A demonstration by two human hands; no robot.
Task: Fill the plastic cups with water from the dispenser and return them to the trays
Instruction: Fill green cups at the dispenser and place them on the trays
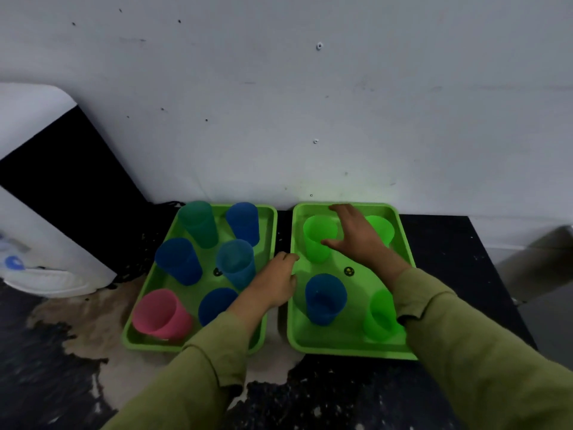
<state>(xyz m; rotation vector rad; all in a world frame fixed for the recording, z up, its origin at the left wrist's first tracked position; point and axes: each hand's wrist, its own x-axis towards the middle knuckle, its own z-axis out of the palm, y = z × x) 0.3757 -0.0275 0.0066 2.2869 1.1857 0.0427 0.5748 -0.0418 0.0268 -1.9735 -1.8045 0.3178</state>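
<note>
Here the right hand (356, 237) spreads open beside a green cup (319, 240); left hand (274, 282) curls at the tray (341, 349) rim, grip unclear.

Pitted white wall (310, 103); worn dark countertop (341, 398).

On the table (449, 259) lies the right tray (341, 352), with four cups (325, 297) in it, one near each corner. Just left of it lies the left tray (148, 345), holding six cups (178, 260). Farther left stands the dispenser (37, 243). Behind it rises the wall (310, 119). The left hand (276, 280) is at its left rim; the right hand (356, 234) is over its far half, between the two far cups.
</note>
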